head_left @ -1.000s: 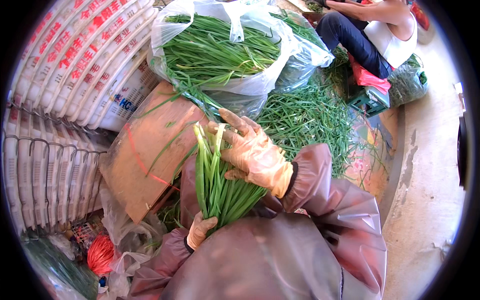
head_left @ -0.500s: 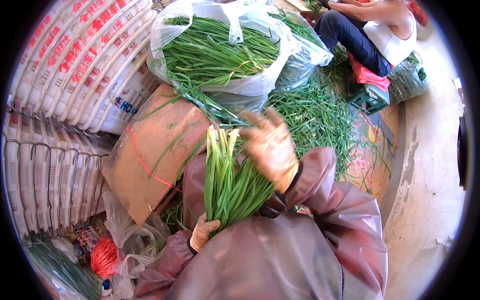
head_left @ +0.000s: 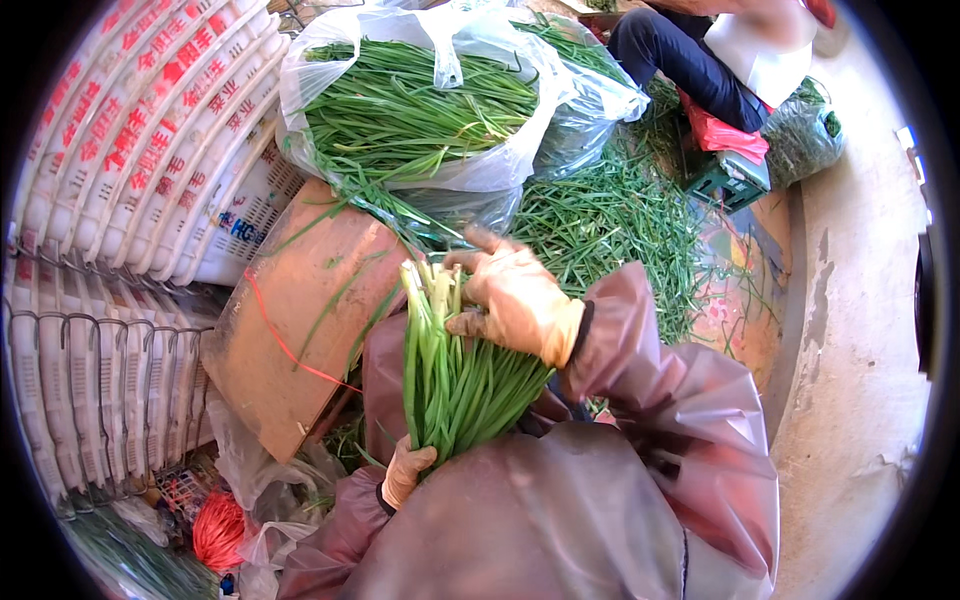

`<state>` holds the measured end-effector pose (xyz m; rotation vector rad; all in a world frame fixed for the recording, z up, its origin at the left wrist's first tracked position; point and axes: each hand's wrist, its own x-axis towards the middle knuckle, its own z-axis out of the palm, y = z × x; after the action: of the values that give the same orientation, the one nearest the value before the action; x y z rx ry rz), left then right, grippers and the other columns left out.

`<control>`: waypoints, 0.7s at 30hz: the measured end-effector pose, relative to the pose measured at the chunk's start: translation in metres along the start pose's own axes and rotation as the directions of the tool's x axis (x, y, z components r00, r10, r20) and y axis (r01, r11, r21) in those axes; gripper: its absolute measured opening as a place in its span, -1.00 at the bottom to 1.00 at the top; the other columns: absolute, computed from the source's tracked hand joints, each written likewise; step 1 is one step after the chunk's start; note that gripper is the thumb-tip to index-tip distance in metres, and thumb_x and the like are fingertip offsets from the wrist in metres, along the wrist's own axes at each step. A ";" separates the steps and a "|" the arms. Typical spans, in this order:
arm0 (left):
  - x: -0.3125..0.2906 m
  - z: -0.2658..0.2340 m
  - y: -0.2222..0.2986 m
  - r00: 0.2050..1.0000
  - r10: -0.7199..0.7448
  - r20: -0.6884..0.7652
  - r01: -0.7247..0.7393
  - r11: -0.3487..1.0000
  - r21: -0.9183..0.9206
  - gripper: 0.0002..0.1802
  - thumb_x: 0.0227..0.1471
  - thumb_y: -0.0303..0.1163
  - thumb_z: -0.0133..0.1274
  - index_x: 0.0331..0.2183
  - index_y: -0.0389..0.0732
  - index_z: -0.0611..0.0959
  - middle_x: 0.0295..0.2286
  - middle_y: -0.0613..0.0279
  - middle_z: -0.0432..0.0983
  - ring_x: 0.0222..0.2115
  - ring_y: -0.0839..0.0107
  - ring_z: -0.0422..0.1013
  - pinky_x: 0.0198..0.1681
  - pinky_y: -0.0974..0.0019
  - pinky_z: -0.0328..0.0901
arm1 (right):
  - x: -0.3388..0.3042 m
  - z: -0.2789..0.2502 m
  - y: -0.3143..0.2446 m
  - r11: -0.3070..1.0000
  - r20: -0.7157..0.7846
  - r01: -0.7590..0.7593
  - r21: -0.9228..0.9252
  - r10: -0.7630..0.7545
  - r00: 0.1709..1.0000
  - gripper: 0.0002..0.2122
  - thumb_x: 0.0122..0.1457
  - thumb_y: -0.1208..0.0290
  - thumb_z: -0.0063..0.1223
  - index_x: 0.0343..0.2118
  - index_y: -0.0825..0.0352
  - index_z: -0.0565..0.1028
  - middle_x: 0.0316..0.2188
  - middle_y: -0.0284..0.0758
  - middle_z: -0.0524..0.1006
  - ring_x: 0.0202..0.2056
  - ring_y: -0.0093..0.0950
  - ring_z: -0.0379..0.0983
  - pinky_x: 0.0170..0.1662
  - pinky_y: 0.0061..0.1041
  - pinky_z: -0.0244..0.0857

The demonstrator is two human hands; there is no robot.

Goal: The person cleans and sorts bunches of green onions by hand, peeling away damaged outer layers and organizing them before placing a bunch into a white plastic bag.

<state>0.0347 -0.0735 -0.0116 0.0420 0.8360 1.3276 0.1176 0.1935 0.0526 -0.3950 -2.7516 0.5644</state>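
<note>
A bunch of garlic chives rests upright over my lap, its pale cut ends uppermost and its green leaves fanning to the right. My left hand, in a tan glove, is closed around the lower left of the bunch. At the pale stem ends is my right hand, gloved too, with fingers and thumb apart beside the upper stems. Whether its fingertips touch the stems is hard to see. A worn wooden board, with a thin red string across it, lies left of the bunch.
An open plastic bag full of chives stands ahead. Loose green leaves cover the floor to its right. Stacked white baskets line the left, above a red string bundle. Another person sits at the far right by a green crate.
My right hand, blurred before, has shifted slightly left and down along the upper stems. My left hand keeps its hold on the chives. The whole view has moved slightly.
</note>
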 end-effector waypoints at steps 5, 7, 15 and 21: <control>-0.002 0.015 0.007 1.000 0.022 -0.021 -0.024 0.997 -0.075 -0.29 -0.16 -0.19 0.16 0.00 -0.37 0.38 -0.12 0.09 0.43 -0.19 0.30 0.42 -0.11 0.23 0.33 | -0.001 0.019 0.044 0.812 0.054 0.074 0.579 -0.128 0.990 -0.83 -0.17 0.29 0.19 -0.65 0.30 0.57 -0.44 -0.29 0.57 -0.21 -0.25 0.47 -0.19 -0.31 0.36; -0.004 0.008 0.003 0.999 0.028 -0.036 -0.030 0.998 -0.053 -0.29 -0.16 -0.19 0.16 0.00 -0.37 0.38 -0.11 0.09 0.43 -0.18 0.29 0.42 -0.10 0.23 0.33 | 0.003 -0.001 0.057 0.956 -0.086 0.257 0.140 -0.247 0.965 -0.95 -0.27 0.40 0.13 -0.70 0.23 0.55 -0.49 -0.34 0.56 -0.26 -0.29 0.49 -0.24 -0.35 0.39; 0.001 0.010 0.004 0.999 -0.019 -0.034 0.019 1.000 -0.020 -0.29 -0.15 -0.18 0.16 0.00 -0.37 0.38 -0.10 0.09 0.42 -0.15 0.29 0.40 -0.08 0.21 0.31 | 0.006 -0.061 0.037 0.948 -0.144 -0.146 -0.282 0.108 0.984 -0.63 -0.38 0.32 0.31 -0.38 0.25 0.56 -0.06 -0.31 0.43 0.05 -0.20 0.23 0.10 -0.17 0.09; 0.003 0.005 0.004 0.999 -0.037 -0.022 0.038 0.997 0.070 -0.28 -0.15 -0.15 0.16 0.00 -0.36 0.38 -0.12 0.11 0.43 -0.17 0.33 0.42 -0.09 0.23 0.32 | 0.005 0.023 0.000 0.980 -0.208 0.047 -0.191 -0.087 0.974 -0.65 -0.21 0.35 0.17 -0.25 0.20 0.50 -0.10 -0.37 0.45 -0.02 -0.29 0.32 0.05 -0.31 0.17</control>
<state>0.0344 -0.0673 -0.0079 0.0679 0.8970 1.2647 0.1049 0.1876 0.0338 -0.3791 -2.6026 0.2331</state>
